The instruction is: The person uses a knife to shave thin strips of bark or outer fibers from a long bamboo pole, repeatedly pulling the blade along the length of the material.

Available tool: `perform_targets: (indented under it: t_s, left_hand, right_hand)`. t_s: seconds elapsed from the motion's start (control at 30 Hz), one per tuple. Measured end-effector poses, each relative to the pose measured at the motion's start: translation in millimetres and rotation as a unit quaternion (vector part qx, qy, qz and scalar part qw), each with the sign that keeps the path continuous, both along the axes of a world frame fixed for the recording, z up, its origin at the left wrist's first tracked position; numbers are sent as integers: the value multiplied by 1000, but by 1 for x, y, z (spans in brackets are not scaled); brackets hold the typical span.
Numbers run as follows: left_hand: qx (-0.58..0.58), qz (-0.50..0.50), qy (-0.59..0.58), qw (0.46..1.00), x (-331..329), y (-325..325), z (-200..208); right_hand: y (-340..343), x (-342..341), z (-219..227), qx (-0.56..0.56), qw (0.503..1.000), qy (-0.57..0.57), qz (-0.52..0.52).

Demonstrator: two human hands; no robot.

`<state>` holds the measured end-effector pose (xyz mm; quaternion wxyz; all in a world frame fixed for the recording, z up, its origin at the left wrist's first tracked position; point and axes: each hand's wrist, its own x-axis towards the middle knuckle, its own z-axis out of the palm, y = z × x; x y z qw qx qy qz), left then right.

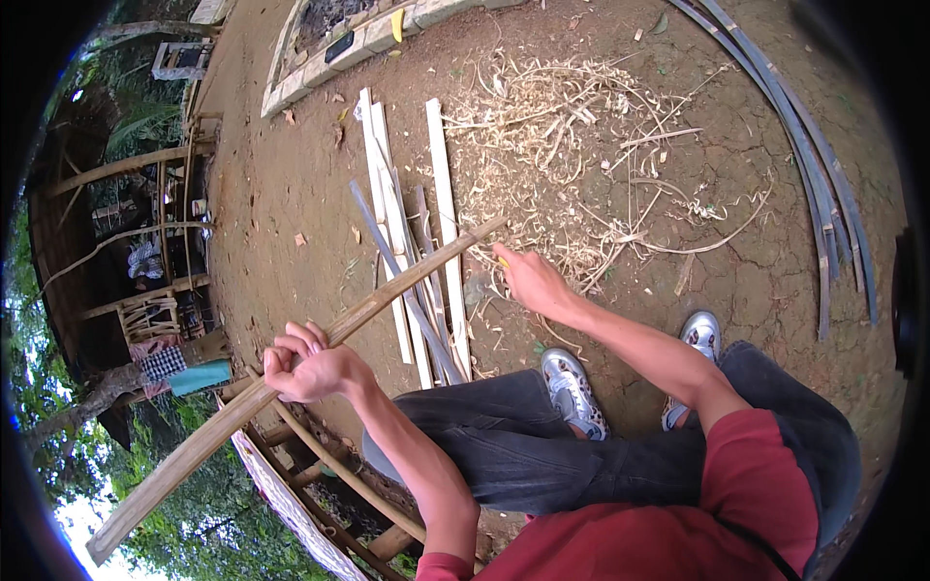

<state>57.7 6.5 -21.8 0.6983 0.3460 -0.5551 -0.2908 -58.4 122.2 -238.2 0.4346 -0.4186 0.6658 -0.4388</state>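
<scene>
A long bamboo slat point(392, 290) runs slantwise across the view, from the lower left to just beyond my right hand. My left hand point(315, 363) is closed round it near its middle, palm up with the fingers curled over. Near the slat's far end, my right hand point(533, 279) is closed on a tool with a small yellow part point(502, 260) showing at the fingers. The rest of that tool is hidden, so its kind is unclear. Curly bamboo shavings point(552, 126) lie on the ground beyond my right hand.
Pale split bamboo strips point(448, 232) lie on the bare earth ahead. Long dark strips point(809, 145) curve along the right. A stone curb point(291, 92) carries a phone point(339, 46) and a yellow object point(397, 25). A wooden shelter point(145, 242) stands left; my shoes point(573, 387) are below.
</scene>
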Motion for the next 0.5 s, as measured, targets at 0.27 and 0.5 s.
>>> perform_targets:
  t_s: [0.27,0.5]
  left_hand:
    - [1,-27,-1,1000,-6,-6,3]
    - [3,-34,6,999,-3,-5,2]
  right_hand:
    - [1,26,12,-107,993,31,-45]
    - [8,20,76,-141,990,-7,-1]
